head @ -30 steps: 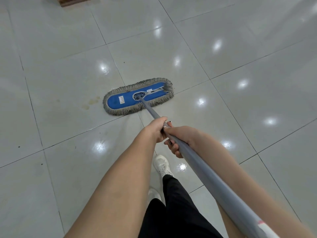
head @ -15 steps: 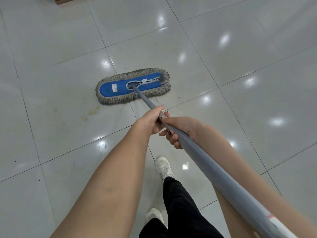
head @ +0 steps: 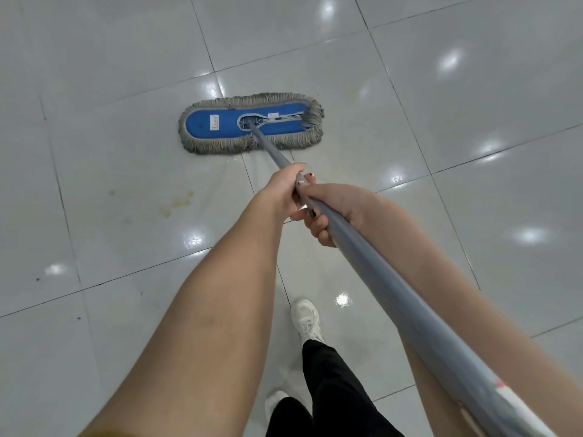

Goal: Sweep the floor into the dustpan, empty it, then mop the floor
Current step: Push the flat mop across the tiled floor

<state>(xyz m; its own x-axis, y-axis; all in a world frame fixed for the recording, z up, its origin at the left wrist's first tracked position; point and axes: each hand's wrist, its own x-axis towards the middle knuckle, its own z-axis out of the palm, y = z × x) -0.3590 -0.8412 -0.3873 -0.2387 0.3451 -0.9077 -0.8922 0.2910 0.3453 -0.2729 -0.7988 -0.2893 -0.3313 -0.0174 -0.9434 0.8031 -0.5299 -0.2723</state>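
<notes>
A flat mop head [head: 252,123], blue on top with a grey fringe, lies on the glossy pale tile floor [head: 473,190] ahead of me. Its grey handle [head: 394,291] runs back toward the lower right corner. My left hand [head: 282,187] grips the handle farther down toward the head. My right hand [head: 331,206] grips it just behind, fingers curled underneath. The two hands touch each other. A faint wet streak trails on the tile behind the mop head.
A yellowish stain [head: 176,203] marks the tile left of my hands. Small dark specks [head: 38,279] dot the floor at far left. My white shoes [head: 306,320] and black trousers [head: 331,389] are below.
The mop head has slid forward past the yellowish stain, which now lies behind it and to the left. Both hands keep the same grip. The wooden object at the top left has left the view.
</notes>
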